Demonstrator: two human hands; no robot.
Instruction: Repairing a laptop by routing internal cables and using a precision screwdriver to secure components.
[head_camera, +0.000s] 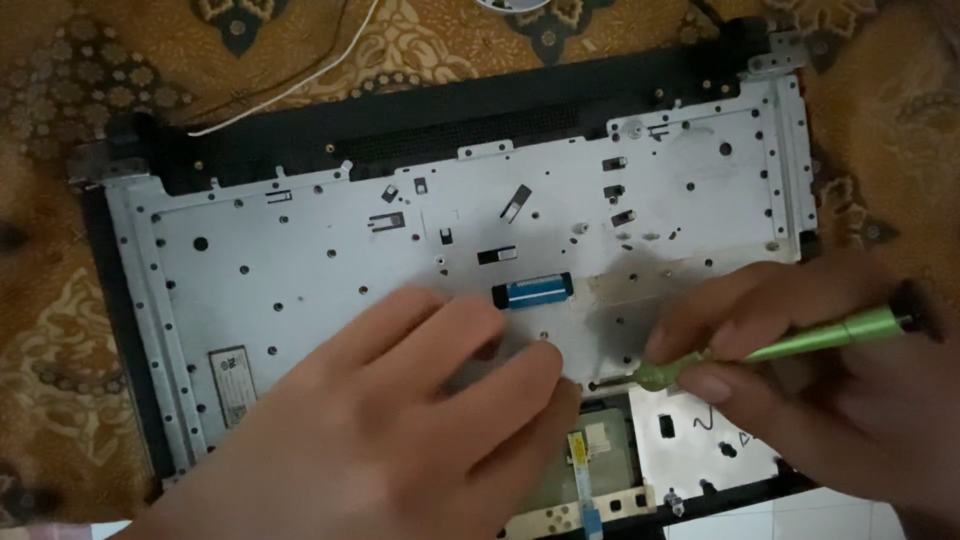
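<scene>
Left hand lies flat, fingers spread, nothing in its grip, pressing on the metal plate of an opened laptop shell. Right hand pinches a green screwdriver — tip down at the plate's lower edge, just above the touchpad board. Beyond the fingers — a blue ribbon connector. Farther off, a white cable on the patterned carpet.

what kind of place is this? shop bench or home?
Probably a home, not a shop: the opened laptop shell lies on a patterned brown carpet, pale floor tile at its edge. The right hand holds a green screwdriver.
</scene>
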